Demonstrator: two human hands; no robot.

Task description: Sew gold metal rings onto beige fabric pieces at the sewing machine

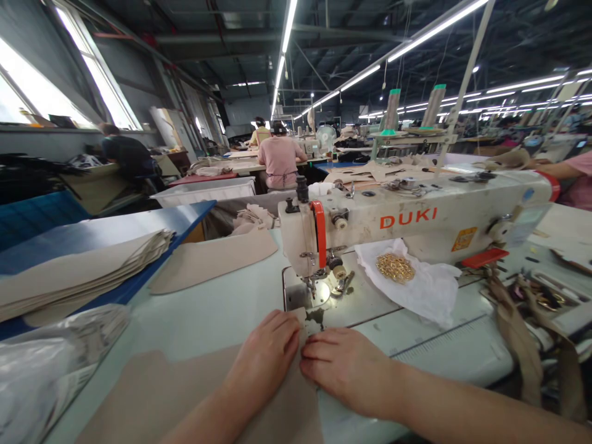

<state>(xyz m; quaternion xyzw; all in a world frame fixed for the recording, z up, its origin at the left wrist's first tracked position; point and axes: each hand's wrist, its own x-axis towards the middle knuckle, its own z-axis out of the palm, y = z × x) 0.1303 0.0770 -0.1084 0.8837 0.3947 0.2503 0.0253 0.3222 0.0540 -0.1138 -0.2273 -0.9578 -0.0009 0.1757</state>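
A beige fabric panel [203,382] lies on the pale green sewing table in front of me, its narrow far end close to the sewing machine's needle area [315,290]. My left hand [274,346] rests on that end with its fingers bent and pressed together on the cloth. Just to the right, my right hand [342,364] has its fingers curled together at the panel's right edge. The fingertips of both hands nearly meet there. The white sewing machine [361,219] stands ahead, and its lamp lights the metal plate under the needle.
A white cloth [430,295] holding gold rings [395,268] lies under the machine arm. Stacked beige panels [92,271] and a single panel [215,259] are at left, near a plastic bag [55,364]. Beige straps [522,345] hang at right. Other people [281,154] sit further off.
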